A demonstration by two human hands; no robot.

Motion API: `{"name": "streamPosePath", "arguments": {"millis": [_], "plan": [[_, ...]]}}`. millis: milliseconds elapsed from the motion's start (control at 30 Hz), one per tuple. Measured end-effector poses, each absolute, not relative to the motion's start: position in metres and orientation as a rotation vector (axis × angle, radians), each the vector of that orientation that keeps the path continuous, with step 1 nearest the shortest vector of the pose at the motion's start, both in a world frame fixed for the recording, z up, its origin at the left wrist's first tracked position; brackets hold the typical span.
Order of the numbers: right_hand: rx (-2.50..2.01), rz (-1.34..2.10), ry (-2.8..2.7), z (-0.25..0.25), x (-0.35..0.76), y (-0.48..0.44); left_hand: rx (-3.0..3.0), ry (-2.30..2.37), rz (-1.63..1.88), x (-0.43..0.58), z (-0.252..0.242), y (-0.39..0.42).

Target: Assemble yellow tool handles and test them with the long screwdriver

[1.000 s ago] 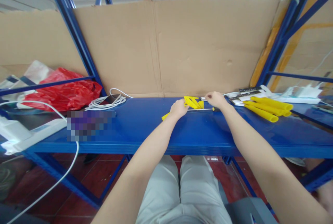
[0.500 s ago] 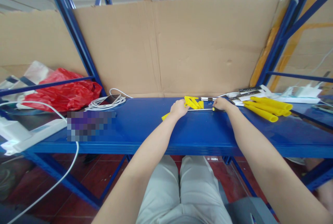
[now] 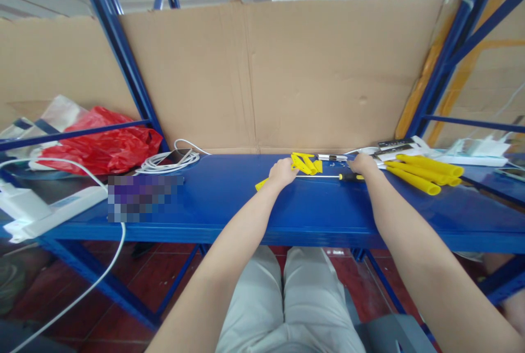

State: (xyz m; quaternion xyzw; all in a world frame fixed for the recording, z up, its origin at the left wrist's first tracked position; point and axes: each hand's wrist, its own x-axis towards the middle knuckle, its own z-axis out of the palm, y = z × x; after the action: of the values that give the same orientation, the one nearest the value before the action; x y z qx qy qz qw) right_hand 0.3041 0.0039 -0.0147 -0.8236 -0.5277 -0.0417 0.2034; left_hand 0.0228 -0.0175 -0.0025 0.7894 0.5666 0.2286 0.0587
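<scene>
My left hand (image 3: 283, 173) is closed around a yellow tube (image 3: 261, 184), whose end sticks out at the hand's lower left. Small yellow plastic pieces (image 3: 307, 164) lie just right of that hand. A screwdriver (image 3: 351, 177) with a black and yellow handle rests on the blue shelf (image 3: 229, 200), its thin metal shaft pointing towards my left hand. Just beyond the handle, my right hand (image 3: 363, 163) is off the screwdriver, fingers bent down and loosely apart, partly hidden. Tiny loose bits (image 3: 333, 165) and a silver rod-like item (image 3: 331, 157) lie to its left.
Several yellow tubes (image 3: 430, 172) lie at the right beside printed packets (image 3: 400, 148). A cardboard sheet (image 3: 320, 74) stands behind. Leftward are a coiled white cable (image 3: 168, 162), a red plastic bag (image 3: 106, 140), a power strip (image 3: 61, 212) and a blurred-out object (image 3: 141, 197).
My right hand has let go of the screwdriver handle and moved slightly right and away from me. The screwdriver now lies on the shelf. My left hand stays in place.
</scene>
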Motion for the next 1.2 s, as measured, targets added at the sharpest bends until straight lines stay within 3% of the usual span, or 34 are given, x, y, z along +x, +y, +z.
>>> {"name": "streamPosePath", "arguments": {"millis": [633, 1200], "plan": [[-2.512, 0.175, -1.155, -0.006, 0.295, -0.013, 2.400, 1.703, 0.690, 0.023, -0.001, -0.019], [-2.496, 0.166, -1.125, 0.000, 0.286, -0.020, 2.428, 1.706, 0.655, 0.022, -0.003, -0.016]]}}
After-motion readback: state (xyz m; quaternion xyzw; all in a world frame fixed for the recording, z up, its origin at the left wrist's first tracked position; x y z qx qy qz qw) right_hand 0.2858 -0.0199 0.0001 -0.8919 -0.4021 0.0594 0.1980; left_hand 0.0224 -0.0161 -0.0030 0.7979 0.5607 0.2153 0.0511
